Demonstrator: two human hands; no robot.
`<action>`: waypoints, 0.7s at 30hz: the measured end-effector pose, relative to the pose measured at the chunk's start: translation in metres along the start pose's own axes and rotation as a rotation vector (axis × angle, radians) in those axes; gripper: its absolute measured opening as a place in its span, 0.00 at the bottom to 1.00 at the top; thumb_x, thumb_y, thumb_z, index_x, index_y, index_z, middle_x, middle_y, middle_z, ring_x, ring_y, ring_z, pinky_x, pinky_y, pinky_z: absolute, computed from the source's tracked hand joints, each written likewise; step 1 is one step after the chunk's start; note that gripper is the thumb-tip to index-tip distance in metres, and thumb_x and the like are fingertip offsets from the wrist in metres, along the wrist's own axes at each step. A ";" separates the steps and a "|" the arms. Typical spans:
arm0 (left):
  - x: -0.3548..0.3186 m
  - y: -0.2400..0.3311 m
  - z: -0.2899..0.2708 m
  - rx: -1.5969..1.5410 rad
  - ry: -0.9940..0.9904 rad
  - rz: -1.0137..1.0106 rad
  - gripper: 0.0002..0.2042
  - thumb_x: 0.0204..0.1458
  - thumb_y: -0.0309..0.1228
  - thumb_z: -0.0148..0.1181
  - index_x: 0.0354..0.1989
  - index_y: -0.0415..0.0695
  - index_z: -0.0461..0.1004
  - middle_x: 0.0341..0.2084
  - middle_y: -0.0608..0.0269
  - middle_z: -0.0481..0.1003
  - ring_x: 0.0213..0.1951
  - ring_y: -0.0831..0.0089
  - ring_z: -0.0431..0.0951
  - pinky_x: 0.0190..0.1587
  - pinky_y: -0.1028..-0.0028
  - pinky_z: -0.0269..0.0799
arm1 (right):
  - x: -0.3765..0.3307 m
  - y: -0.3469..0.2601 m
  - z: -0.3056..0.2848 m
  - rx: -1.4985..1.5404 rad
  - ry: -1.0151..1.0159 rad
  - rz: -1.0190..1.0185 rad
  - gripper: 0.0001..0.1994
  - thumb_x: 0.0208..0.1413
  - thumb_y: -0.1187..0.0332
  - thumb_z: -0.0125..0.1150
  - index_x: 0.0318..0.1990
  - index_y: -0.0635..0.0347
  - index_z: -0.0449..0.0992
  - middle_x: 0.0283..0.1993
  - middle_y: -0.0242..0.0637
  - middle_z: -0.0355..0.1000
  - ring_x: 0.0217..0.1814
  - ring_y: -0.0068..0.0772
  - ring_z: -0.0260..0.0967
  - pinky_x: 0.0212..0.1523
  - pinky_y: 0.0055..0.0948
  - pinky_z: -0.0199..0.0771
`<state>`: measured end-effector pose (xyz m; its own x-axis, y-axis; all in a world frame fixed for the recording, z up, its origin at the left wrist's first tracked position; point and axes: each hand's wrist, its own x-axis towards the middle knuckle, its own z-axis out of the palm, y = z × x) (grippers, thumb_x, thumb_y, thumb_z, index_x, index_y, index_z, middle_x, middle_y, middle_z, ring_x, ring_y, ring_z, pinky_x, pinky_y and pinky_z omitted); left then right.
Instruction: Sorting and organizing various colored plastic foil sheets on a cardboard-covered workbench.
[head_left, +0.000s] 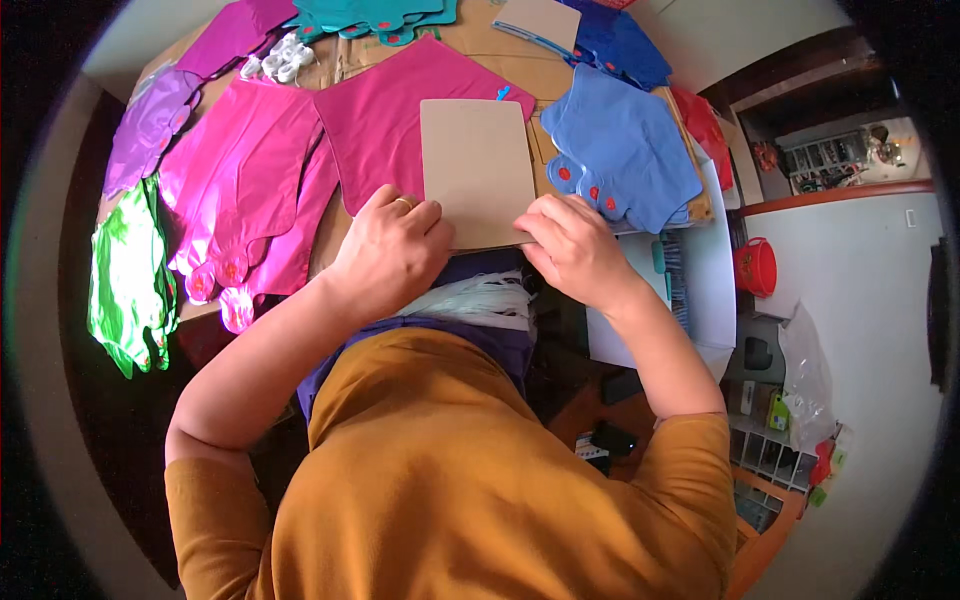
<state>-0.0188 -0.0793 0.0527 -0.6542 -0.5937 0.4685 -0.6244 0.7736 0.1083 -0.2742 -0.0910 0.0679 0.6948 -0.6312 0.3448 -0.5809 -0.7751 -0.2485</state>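
A tan cardboard sheet with rounded corners lies over a magenta fabric piece at the table's near edge. My left hand is closed at the sheet's lower left corner, fingers curled. At the lower right corner, my right hand pinches the edge between thumb and fingers. A small blue object sits by the sheet's top right corner. Just right of my right hand lies a stack of light blue fabric pieces with red dots on the scalloped edge. A bundle of white cords rests on my lap.
Shiny pink, green and purple fabric pieces cover the table's left side, some hanging over its edge. Teal pieces, white cord bundles and more cardboard lie at the back. A white box stands right.
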 end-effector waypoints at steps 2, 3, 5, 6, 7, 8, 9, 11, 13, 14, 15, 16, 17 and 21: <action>-0.002 0.004 -0.002 0.031 -0.025 -0.017 0.08 0.43 0.31 0.62 0.21 0.46 0.68 0.22 0.63 0.67 0.27 0.66 0.72 0.35 0.67 0.63 | 0.002 0.002 -0.003 -0.027 -0.035 -0.028 0.12 0.42 0.76 0.66 0.36 0.61 0.73 0.36 0.37 0.67 0.37 0.41 0.68 0.40 0.36 0.67; -0.001 0.004 0.000 0.015 0.002 -0.032 0.08 0.44 0.32 0.62 0.22 0.46 0.69 0.22 0.63 0.67 0.27 0.66 0.72 0.35 0.66 0.63 | 0.004 0.003 -0.004 -0.035 -0.055 -0.041 0.12 0.42 0.75 0.66 0.36 0.61 0.73 0.36 0.37 0.67 0.37 0.42 0.68 0.40 0.36 0.67; -0.001 0.006 0.003 -0.016 0.055 -0.062 0.08 0.44 0.32 0.62 0.22 0.45 0.70 0.22 0.63 0.68 0.27 0.66 0.72 0.35 0.66 0.63 | 0.006 0.006 -0.004 -0.043 -0.081 -0.056 0.11 0.43 0.75 0.66 0.36 0.61 0.73 0.36 0.37 0.67 0.37 0.41 0.68 0.40 0.37 0.67; -0.001 0.004 0.003 -0.058 0.049 -0.074 0.07 0.45 0.33 0.62 0.22 0.45 0.71 0.23 0.62 0.69 0.27 0.65 0.73 0.35 0.66 0.63 | 0.008 0.008 -0.004 -0.044 -0.088 -0.058 0.11 0.43 0.75 0.66 0.35 0.61 0.73 0.35 0.37 0.67 0.37 0.41 0.68 0.40 0.37 0.67; 0.000 0.001 0.003 -0.101 0.042 -0.087 0.07 0.46 0.33 0.62 0.23 0.45 0.72 0.23 0.62 0.69 0.28 0.64 0.73 0.36 0.65 0.64 | 0.009 0.010 -0.004 -0.045 -0.094 -0.059 0.10 0.44 0.74 0.66 0.35 0.61 0.73 0.35 0.37 0.67 0.37 0.41 0.68 0.40 0.37 0.67; 0.001 -0.001 0.003 -0.144 0.036 -0.099 0.07 0.47 0.33 0.62 0.23 0.45 0.73 0.24 0.62 0.70 0.28 0.64 0.73 0.36 0.65 0.64 | 0.010 0.011 -0.004 -0.020 -0.099 -0.034 0.09 0.44 0.74 0.66 0.35 0.61 0.74 0.35 0.37 0.68 0.37 0.42 0.68 0.40 0.37 0.67; 0.003 -0.003 0.003 -0.182 0.019 -0.155 0.07 0.47 0.33 0.62 0.25 0.44 0.74 0.25 0.60 0.71 0.29 0.61 0.74 0.37 0.63 0.65 | 0.012 0.012 -0.004 0.007 -0.104 -0.011 0.08 0.45 0.74 0.65 0.34 0.61 0.74 0.34 0.38 0.68 0.37 0.42 0.69 0.40 0.37 0.67; 0.007 -0.006 0.002 -0.260 -0.012 -0.267 0.05 0.47 0.32 0.63 0.27 0.44 0.76 0.27 0.56 0.73 0.32 0.56 0.74 0.38 0.59 0.67 | 0.016 0.015 -0.004 0.075 -0.127 0.059 0.07 0.47 0.72 0.65 0.34 0.62 0.75 0.34 0.39 0.70 0.37 0.44 0.70 0.39 0.38 0.68; 0.014 -0.017 -0.001 -0.379 -0.135 -0.344 0.08 0.48 0.33 0.63 0.26 0.42 0.76 0.25 0.52 0.74 0.31 0.52 0.75 0.37 0.56 0.69 | 0.020 0.018 -0.004 0.156 -0.162 0.157 0.07 0.50 0.71 0.64 0.34 0.63 0.77 0.33 0.41 0.72 0.37 0.46 0.71 0.39 0.39 0.69; 0.017 -0.022 -0.001 -0.439 -0.197 -0.381 0.09 0.48 0.34 0.63 0.26 0.41 0.76 0.23 0.50 0.74 0.30 0.50 0.75 0.36 0.55 0.69 | 0.024 0.018 -0.006 0.176 -0.221 0.259 0.07 0.51 0.70 0.63 0.34 0.64 0.77 0.34 0.43 0.73 0.38 0.47 0.71 0.40 0.40 0.69; 0.019 -0.024 0.001 -0.393 -0.197 -0.373 0.10 0.49 0.35 0.62 0.26 0.40 0.77 0.23 0.49 0.74 0.29 0.49 0.75 0.36 0.55 0.70 | 0.031 0.016 -0.009 0.196 -0.281 0.360 0.08 0.51 0.69 0.63 0.35 0.65 0.77 0.34 0.44 0.73 0.39 0.49 0.72 0.40 0.41 0.70; 0.020 -0.025 0.002 -0.348 -0.198 -0.364 0.10 0.49 0.35 0.62 0.27 0.40 0.77 0.22 0.48 0.74 0.28 0.48 0.75 0.35 0.55 0.71 | 0.037 0.015 -0.012 0.217 -0.342 0.462 0.09 0.52 0.68 0.63 0.35 0.66 0.78 0.35 0.45 0.74 0.39 0.50 0.72 0.41 0.41 0.70; 0.022 -0.027 0.004 -0.303 -0.199 -0.355 0.11 0.49 0.36 0.62 0.27 0.39 0.77 0.21 0.47 0.74 0.28 0.48 0.75 0.35 0.55 0.71 | 0.042 0.014 -0.013 0.190 -0.383 0.488 0.10 0.52 0.68 0.63 0.35 0.67 0.78 0.35 0.46 0.75 0.40 0.51 0.72 0.41 0.42 0.70; 0.031 -0.030 0.000 -0.220 -0.408 -0.437 0.14 0.53 0.41 0.58 0.30 0.41 0.78 0.23 0.47 0.76 0.32 0.51 0.78 0.39 0.55 0.71 | 0.057 0.012 -0.017 0.159 -0.515 0.584 0.11 0.52 0.66 0.64 0.34 0.68 0.79 0.36 0.50 0.75 0.40 0.52 0.74 0.41 0.43 0.71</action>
<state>-0.0205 -0.1207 0.0637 -0.4958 -0.8680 -0.0269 -0.7966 0.4422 0.4122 -0.2488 -0.1357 0.1003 0.4274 -0.8401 -0.3340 -0.8714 -0.2844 -0.3997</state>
